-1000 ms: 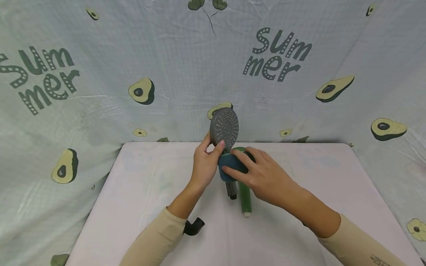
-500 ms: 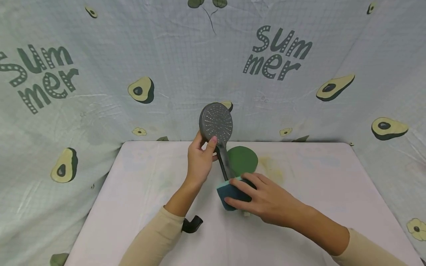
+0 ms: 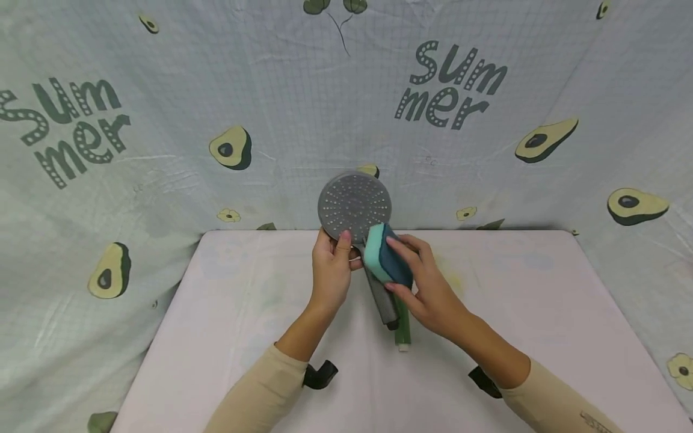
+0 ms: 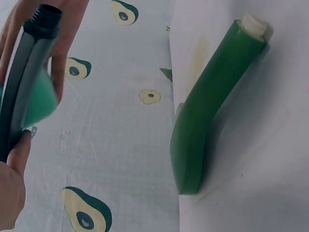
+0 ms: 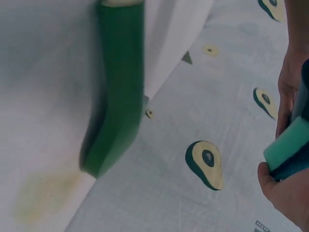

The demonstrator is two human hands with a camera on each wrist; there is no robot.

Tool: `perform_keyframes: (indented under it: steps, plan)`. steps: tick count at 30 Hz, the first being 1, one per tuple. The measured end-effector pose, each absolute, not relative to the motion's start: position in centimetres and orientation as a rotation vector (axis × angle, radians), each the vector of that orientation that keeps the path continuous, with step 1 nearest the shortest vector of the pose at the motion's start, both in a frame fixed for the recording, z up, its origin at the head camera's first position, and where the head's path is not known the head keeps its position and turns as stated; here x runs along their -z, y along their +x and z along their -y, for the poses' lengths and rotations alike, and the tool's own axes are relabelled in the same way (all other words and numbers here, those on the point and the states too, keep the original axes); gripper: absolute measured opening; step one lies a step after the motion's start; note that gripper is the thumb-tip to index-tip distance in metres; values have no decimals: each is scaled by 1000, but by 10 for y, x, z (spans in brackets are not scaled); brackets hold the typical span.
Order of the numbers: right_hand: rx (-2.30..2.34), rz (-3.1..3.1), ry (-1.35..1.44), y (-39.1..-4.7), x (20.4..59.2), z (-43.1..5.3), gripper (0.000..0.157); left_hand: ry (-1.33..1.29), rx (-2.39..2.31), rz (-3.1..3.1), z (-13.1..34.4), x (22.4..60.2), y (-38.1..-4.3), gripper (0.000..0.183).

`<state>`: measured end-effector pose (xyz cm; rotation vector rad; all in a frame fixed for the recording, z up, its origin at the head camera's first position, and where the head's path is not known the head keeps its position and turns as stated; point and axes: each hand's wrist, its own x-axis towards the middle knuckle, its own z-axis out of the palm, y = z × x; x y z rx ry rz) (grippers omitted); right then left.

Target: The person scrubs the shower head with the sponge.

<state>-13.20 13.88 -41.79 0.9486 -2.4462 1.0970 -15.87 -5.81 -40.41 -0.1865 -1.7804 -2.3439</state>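
Observation:
A grey handheld shower head is held up over the table, its nozzle face toward the head camera. My left hand grips it at the lower rim of the head, thumb on the front. My right hand holds a sponge, light teal on one side and dark blue on the other, against the neck and upper handle. The shower head's black threaded end shows in the left wrist view. Behind and below lies a green handheld shower head with a white end, mostly covered in the head view.
The white table carries a faint yellowish stain. A black elbow-shaped piece shows beside the left forearm, and a dark piece by the right. Avocado-print cloth hangs behind the table.
The sponge went down the handle, then came back up to the neck and tilted, its teal side now leftward. The grey shower head has turned to face the camera more fully.

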Motion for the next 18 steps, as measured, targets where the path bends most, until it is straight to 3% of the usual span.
perform_keyframes:
  steps: [6,15,18]
  plan:
    - [-1251,2385,867,-134,410,-137,85,-191,2445,1654,51,403,-156,27]
    - [-1337,2513,1113,-110,432,-154,84,-255,2414,1594,58,403,-162,31]
    - [-1161,2471,1221,-101,444,-165,70,-292,2394,1582,63,403,-167,33]
